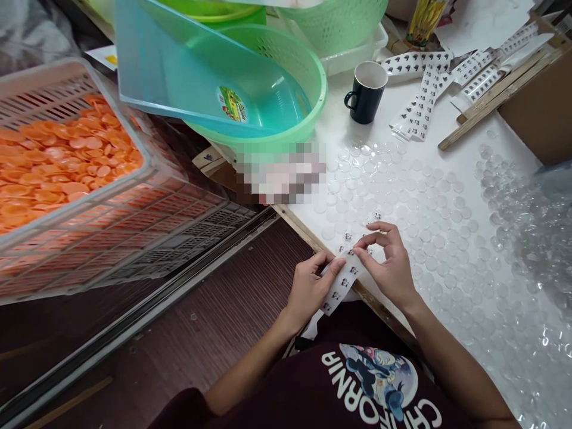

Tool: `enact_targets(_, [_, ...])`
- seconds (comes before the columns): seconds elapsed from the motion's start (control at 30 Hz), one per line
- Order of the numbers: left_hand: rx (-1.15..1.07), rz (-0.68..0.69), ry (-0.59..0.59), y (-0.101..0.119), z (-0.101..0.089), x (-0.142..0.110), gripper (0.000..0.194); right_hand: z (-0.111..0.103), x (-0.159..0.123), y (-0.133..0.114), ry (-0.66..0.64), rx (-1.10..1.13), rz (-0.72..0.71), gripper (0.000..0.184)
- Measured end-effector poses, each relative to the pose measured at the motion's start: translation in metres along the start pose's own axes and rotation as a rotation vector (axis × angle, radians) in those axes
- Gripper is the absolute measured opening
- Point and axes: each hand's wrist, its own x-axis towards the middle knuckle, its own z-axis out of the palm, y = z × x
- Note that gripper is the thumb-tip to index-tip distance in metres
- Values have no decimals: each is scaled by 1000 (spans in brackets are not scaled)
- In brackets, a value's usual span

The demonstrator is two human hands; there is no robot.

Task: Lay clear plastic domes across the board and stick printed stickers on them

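Note:
My left hand (308,289) grips a white strip of stickers (343,283) printed with small black-and-white figures, its thumb lying on top. The strip slants down over the table's wooden edge toward my lap. At the strip's upper end, my right hand (391,265) pinches a sticker between thumb and forefinger; whether it is fully off the strip cannot be made out. Just beyond my fingers, a few transparent round discs bear the same printed figure (348,237). Many plain transparent discs (435,229) lie spread over the white tabletop to the right.
A dark mug (367,95) stands behind the discs, near more sticker strips (420,107) and wooden slats (496,98). Green basins (319,89) and a blue tray (179,77) are stacked at the back. Left is a crate (120,220) of orange discs (67,158). A pile of transparent discs (540,238) rises at right.

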Motion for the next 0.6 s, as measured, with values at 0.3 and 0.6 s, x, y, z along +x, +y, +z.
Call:
enact_targets(0.3, [57, -8, 43, -5, -9, -2, 26, -18, 43, 3, 63, -48, 16, 37])
enact_targets(0.6, [78, -36, 36, -9, -12, -2, 28, 0, 61, 30, -80, -336, 45, 35])
